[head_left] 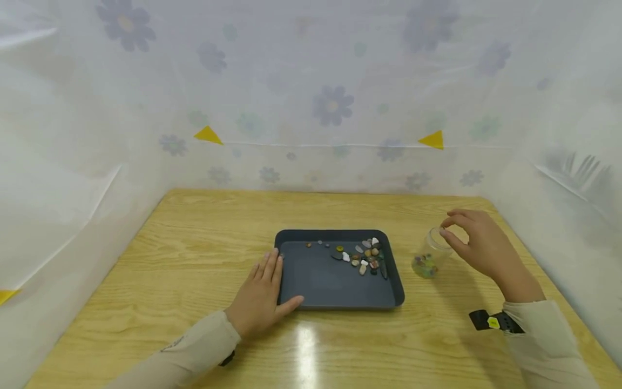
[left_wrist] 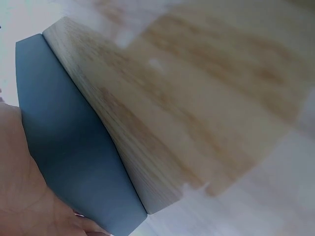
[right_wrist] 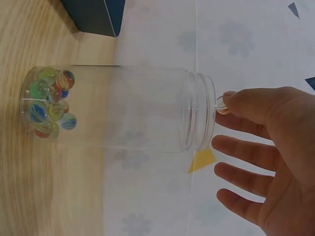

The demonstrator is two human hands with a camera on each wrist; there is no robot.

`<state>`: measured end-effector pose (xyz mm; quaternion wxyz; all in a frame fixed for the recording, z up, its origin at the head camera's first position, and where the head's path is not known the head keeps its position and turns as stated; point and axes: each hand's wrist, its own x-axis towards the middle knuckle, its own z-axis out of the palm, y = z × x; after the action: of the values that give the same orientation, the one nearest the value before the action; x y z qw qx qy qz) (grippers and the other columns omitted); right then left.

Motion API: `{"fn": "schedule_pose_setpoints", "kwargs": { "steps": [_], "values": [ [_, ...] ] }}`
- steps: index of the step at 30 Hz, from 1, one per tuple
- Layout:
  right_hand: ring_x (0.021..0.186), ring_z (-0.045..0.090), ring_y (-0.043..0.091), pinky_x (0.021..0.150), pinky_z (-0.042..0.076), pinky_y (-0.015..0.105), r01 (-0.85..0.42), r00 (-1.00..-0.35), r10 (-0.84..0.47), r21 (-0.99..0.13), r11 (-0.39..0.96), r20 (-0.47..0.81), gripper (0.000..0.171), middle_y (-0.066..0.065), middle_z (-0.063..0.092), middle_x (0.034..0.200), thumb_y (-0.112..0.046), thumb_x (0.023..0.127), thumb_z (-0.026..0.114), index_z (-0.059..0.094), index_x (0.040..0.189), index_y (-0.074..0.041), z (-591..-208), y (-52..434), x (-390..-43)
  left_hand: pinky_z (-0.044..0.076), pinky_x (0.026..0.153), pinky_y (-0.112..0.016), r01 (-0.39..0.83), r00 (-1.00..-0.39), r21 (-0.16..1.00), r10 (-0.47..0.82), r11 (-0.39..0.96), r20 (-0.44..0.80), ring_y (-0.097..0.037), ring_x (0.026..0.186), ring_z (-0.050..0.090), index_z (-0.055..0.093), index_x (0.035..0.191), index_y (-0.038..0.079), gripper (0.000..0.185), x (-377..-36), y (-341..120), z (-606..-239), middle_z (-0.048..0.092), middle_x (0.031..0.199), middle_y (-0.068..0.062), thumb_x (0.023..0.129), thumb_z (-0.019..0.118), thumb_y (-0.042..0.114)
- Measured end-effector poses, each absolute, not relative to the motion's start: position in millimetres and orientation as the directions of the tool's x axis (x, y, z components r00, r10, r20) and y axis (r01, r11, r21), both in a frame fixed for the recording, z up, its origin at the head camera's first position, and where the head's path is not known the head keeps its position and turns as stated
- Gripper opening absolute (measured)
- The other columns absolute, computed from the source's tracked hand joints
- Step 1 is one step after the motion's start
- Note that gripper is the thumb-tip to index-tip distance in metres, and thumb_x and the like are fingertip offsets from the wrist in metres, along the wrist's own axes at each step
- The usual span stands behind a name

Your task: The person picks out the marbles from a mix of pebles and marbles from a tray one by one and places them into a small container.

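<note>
Pinching a marble at the mouth of the glass jar, the right hand has thumb and forefinger closed on it, other fingers spread; best centre it over the opening before letting go; the jar stands right of the dark tray; the left hand lies flat, steadying the tray's edge.

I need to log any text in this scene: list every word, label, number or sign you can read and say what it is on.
None can be read.
Left sleeve: a small mark, too small to read.
Wrist strap by the right hand: a yellow tag, no legible characters.
Glass jar, tray, marbles, backdrop flowers: no lettering shows.
</note>
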<state>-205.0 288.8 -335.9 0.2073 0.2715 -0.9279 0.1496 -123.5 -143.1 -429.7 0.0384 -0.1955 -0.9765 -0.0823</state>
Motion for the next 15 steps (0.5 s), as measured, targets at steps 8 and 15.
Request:
{"fn": "schedule_pose_setpoints", "kwargs": {
  "steps": [8,15],
  "values": [
    [0.111,0.048,0.049,0.089,0.038,0.062,-0.552,-0.787,-0.430,-0.194,0.811,0.442,0.012,0.028,0.057,0.122,-0.009,0.087,0.070,0.068,0.096,-0.002,-345,294,-200,0.023,0.114,-0.053,0.383,-0.923,0.147,0.371,0.912,0.104,-0.040,0.144,0.017,0.024,0.148,-0.008,0.097,-124,-143,-431,0.013,0.156,-0.027,0.092,0.033,0.070],
    [0.112,0.047,0.049,0.089,0.038,0.061,-0.539,-0.800,-0.417,-0.212,0.815,0.430,0.014,0.028,0.057,0.122,-0.009,0.087,0.069,0.068,0.099,-0.001,-348,294,-198,0.023,0.114,-0.053,0.384,-0.923,0.156,0.370,0.910,0.109,-0.040,0.144,0.017,0.024,0.148,-0.009,0.097,-124,-143,-431,0.013,0.156,-0.027,0.092,0.034,0.070]
  ]
}}
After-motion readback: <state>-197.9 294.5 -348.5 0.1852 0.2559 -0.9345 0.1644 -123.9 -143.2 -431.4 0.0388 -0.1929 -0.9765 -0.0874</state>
